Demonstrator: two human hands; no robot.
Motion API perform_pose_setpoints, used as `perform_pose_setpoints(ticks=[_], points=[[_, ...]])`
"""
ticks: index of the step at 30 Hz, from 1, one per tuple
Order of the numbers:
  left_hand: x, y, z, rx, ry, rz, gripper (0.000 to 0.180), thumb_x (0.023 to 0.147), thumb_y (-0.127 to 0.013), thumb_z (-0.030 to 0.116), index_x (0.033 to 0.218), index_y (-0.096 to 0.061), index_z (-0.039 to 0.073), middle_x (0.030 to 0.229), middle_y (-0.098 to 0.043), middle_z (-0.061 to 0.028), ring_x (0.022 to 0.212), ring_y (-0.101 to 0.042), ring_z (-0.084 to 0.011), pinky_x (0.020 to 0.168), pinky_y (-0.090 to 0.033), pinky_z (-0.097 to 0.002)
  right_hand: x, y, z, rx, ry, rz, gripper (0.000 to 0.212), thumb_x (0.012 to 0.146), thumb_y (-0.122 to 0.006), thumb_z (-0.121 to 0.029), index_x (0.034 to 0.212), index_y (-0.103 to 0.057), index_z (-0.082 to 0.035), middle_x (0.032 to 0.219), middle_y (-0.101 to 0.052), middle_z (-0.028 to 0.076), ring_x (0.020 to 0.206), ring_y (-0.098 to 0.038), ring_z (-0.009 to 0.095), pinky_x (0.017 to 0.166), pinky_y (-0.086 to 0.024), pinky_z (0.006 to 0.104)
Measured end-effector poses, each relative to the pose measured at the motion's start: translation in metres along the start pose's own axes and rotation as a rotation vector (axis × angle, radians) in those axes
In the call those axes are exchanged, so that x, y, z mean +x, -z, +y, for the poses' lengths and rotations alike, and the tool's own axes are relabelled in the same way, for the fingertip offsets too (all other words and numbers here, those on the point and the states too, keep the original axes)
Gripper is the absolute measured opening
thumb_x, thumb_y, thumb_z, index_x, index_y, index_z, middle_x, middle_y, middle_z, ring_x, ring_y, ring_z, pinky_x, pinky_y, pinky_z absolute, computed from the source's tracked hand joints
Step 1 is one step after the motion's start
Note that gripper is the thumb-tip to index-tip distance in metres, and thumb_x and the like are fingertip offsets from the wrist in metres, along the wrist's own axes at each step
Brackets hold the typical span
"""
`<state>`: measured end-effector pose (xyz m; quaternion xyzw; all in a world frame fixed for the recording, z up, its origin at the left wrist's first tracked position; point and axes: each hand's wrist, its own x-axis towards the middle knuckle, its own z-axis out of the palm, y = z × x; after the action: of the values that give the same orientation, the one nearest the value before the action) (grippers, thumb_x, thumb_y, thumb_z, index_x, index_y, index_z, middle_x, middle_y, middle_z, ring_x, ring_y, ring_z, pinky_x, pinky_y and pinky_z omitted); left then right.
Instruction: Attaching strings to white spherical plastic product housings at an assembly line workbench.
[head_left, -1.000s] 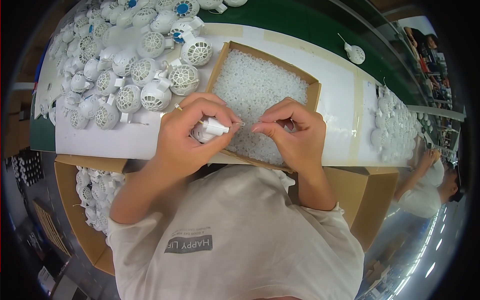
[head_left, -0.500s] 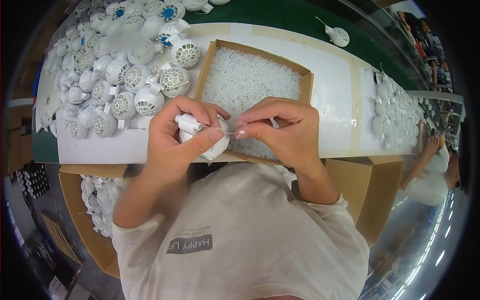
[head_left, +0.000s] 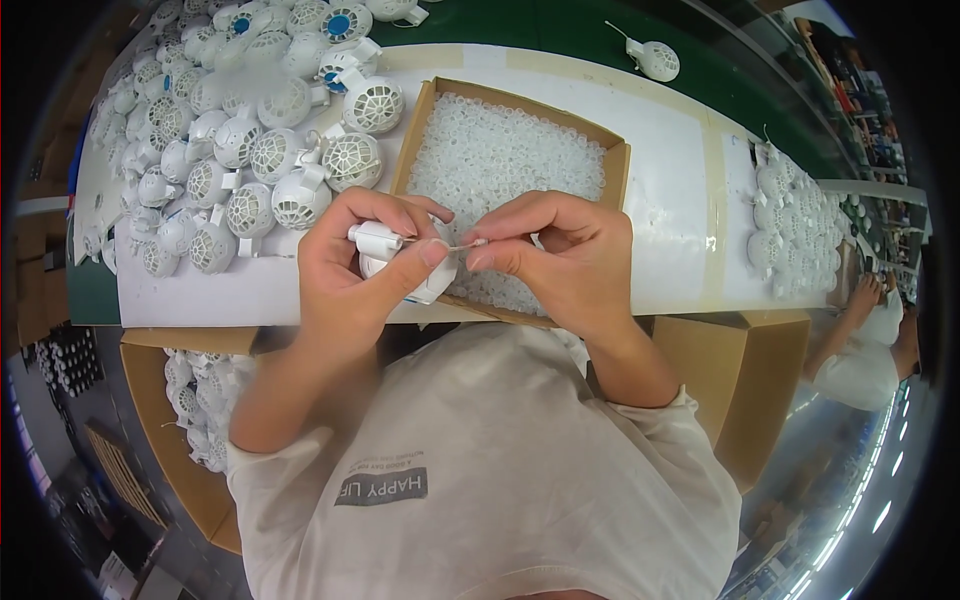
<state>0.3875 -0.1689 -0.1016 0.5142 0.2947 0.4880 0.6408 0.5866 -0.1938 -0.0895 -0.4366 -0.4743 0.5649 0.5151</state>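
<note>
My left hand (head_left: 340,275) is closed round a white round plastic housing (head_left: 378,240) with a short tube-like part on its side. Between its thumb and forefinger runs a thin pale wire (head_left: 453,247) that leads across to the right. My right hand (head_left: 585,250) pinches the wire's far end, where a tiny whitish piece shows at the fingertips; its exact kind is too small to tell. Both hands are above the near edge of a shallow cardboard box (head_left: 617,180) filled with small clear plastic pieces (head_left: 505,150).
Many similar white housings with grilles (head_left: 250,160) are heaped at the left. One more (head_left: 657,61) lies on the green surface (head_left: 540,25) at the back, and several are stacked at right (head_left: 790,230). Open cartons stand below the table edge at left (head_left: 150,400) and right (head_left: 700,360).
The lone housing on the green surface has shifted left. My right fingertips have closed in on the wire's end, and the wire looks straighter. My left hand keeps its hold.
</note>
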Motion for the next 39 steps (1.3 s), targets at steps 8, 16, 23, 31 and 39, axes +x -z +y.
perform_pose_setpoints(ticks=[8, 16, 23, 31, 39], points=[[0.003, 0.004, -0.007, 0.106, -0.139, -0.100, 0.021, 0.089, -0.071, -0.001, 0.103, -0.056, 0.002, 0.094, -0.065, -0.0102, 0.100, -0.061, -0.0222, 0.095, -0.048, -0.0405, 0.002, 0.002, 0.000, -0.180, 0.142, -0.086, 0.017, 0.075, -0.080, 0.008, 0.090, -0.072, 0.004, 0.091, -0.072, 0.014, 0.082, -0.065, 0.015, 0.075, -0.053, 0.0267], [-0.003, -0.001, 0.006, 0.429, -0.239, -0.174, 0.046, 0.099, -0.057, 0.014, 0.140, -0.045, -0.003, 0.116, -0.053, -0.0164, 0.102, -0.057, -0.0249, 0.092, -0.047, -0.0385, 0.000, -0.006, 0.002, -0.162, 0.121, -0.078, 0.017, 0.076, -0.080, 0.006, 0.092, -0.073, 0.003, 0.093, -0.066, 0.009, 0.082, -0.059, 0.013, 0.073, -0.048, 0.0253], [-0.006, 0.003, 0.005, 0.681, -0.359, -0.242, 0.057, 0.100, -0.055, 0.022, 0.148, -0.039, -0.004, 0.112, -0.051, -0.0170, 0.097, -0.057, -0.0283, 0.088, -0.048, -0.0361, -0.008, -0.016, 0.015, 0.111, 0.097, -0.073, 0.019, 0.077, -0.079, 0.006, 0.095, -0.073, 0.003, 0.094, -0.066, 0.010, 0.084, -0.060, 0.014, 0.073, -0.048, 0.0254], [-0.013, 0.004, 0.021, 0.492, -0.160, -0.289, 0.056, 0.103, -0.050, 0.029, 0.147, -0.041, -0.004, 0.111, -0.054, -0.0139, 0.098, -0.056, -0.0251, 0.090, -0.047, -0.0344, 0.008, -0.006, 0.007, -0.256, 0.565, -0.222, 0.022, 0.073, -0.081, 0.005, 0.093, -0.072, 0.004, 0.091, -0.069, 0.013, 0.079, -0.060, 0.017, 0.069, -0.046, 0.0271], [-0.023, -0.005, 0.039, -0.180, 0.427, -0.266, 0.056, 0.106, -0.047, 0.031, 0.149, -0.039, -0.003, 0.112, -0.052, -0.0089, 0.104, -0.051, -0.0186, 0.095, -0.040, -0.0300, 0.006, -0.008, -0.009, -0.281, 0.564, -0.280, 0.022, 0.069, -0.079, 0.009, 0.089, -0.073, 0.003, 0.085, -0.069, 0.012, 0.073, -0.059, 0.019, 0.065, -0.047, 0.0290]])
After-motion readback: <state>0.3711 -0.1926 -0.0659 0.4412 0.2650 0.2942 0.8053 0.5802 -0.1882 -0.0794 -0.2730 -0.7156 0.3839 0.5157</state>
